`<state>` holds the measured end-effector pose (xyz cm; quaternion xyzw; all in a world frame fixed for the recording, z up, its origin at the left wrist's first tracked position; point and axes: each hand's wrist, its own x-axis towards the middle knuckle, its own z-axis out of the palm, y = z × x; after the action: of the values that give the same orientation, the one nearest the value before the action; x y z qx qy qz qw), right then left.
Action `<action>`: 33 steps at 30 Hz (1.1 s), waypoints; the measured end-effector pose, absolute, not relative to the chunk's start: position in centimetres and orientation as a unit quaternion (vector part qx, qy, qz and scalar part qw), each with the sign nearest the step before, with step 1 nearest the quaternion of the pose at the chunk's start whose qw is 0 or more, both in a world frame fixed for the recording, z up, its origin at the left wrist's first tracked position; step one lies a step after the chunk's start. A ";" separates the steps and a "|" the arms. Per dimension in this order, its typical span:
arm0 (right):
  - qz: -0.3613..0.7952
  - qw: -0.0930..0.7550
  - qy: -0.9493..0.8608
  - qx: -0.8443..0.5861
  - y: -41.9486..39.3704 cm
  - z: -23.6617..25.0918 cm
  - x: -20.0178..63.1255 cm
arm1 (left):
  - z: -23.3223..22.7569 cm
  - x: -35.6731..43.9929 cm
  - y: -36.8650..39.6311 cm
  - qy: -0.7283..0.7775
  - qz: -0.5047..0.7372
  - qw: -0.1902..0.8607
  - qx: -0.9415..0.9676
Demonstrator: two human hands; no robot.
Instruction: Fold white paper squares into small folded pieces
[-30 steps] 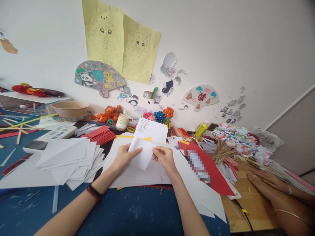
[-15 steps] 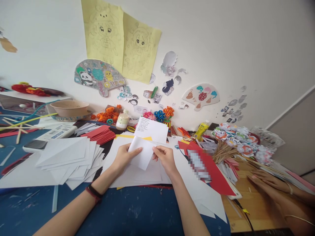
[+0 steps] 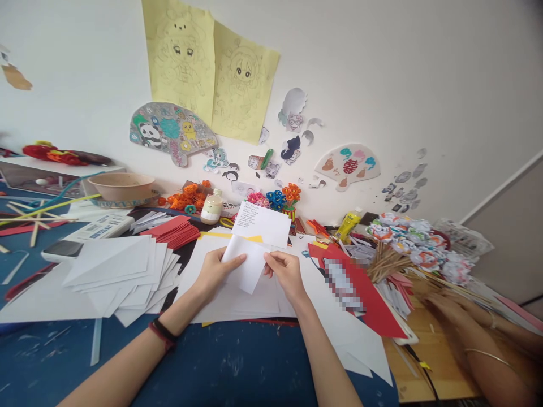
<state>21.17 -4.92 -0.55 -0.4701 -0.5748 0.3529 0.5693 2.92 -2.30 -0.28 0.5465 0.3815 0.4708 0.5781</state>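
Note:
A folded white sheet of paper [image 3: 248, 271] is held up between my two hands. My left hand [image 3: 216, 268] grips its left side, thumb lying over the front. At its right edge my right hand [image 3: 283, 269] pinches the sheet between thumb and fingers. Just behind stands a white card with lines of writing [image 3: 263, 223]; whether it touches the folded sheet I cannot tell. Beneath my hands lie flat white sheets [image 3: 203, 308] on the blue tabletop [image 3: 237, 362].
Fanned white envelopes [image 3: 127, 271] and a stack of red paper strips [image 3: 176, 230] lie to the left. Right of me are a red sheet [image 3: 377, 308] and a bunch of paper flowers [image 3: 403, 237]. Another person's hands [image 3: 453, 311] rest over a wooden table [image 3: 441, 373].
My hands and the folded paper stay almost in place. On the right, the other person's hands and forearms have shifted slightly.

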 end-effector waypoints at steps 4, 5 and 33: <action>0.349 0.565 -0.583 -0.468 -4.9 -0.7 21.1 | -0.4 2.9 -2.3 0.378 0.471 0.582 0.545; 0.348 0.564 -0.585 -0.467 -4.8 -0.7 21.2 | -0.4 3.0 -2.3 0.379 0.471 0.582 0.544; 0.424 0.457 -0.619 -0.478 -4.4 -2.3 21.4 | -0.1 1.7 -1.5 0.380 0.345 0.605 0.608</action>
<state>21.42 -4.42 -2.30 -0.4778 -0.6189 0.4241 0.4570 1.68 -1.46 -0.13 0.6083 0.3800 0.3449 0.6055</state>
